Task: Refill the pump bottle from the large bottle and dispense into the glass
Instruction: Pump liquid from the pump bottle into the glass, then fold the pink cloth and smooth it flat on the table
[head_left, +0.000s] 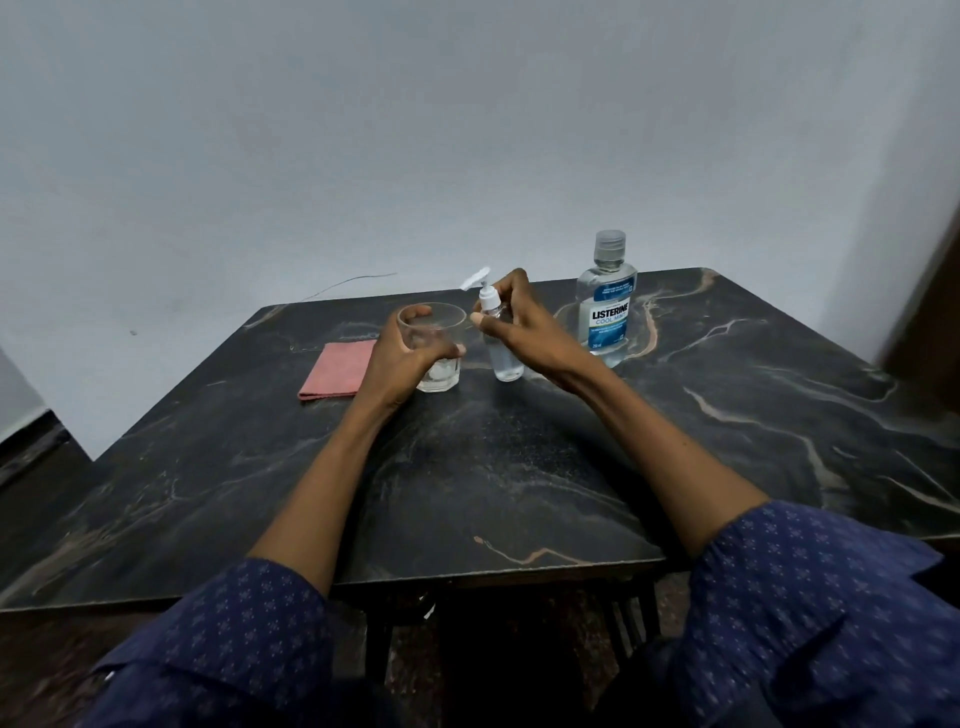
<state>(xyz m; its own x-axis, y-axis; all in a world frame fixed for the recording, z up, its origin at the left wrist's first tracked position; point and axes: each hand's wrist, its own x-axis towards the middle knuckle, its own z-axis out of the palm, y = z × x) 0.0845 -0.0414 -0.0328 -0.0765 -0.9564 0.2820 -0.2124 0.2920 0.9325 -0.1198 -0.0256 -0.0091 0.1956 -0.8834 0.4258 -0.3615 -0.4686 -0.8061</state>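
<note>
A clear glass tumbler (439, 374) stands on the dark marble table (519, 467), and my left hand (400, 358) wraps around its near side, fingertips over the rim. Just to its right stands the small clear pump bottle (503, 358), its white pump head (480, 286) pointing left toward the glass. My right hand (519, 325) is around the pump bottle's upper body, thumb in front and fingers behind. The large Listerine bottle (608, 306), capped and upright, stands farther right, apart from both hands.
A folded pink cloth (337, 370) lies flat left of the glass. A grey wall rises right behind the table's far edge. A thin wire (353, 283) runs along the wall at the back left. Dark furniture shows below the table's near edge.
</note>
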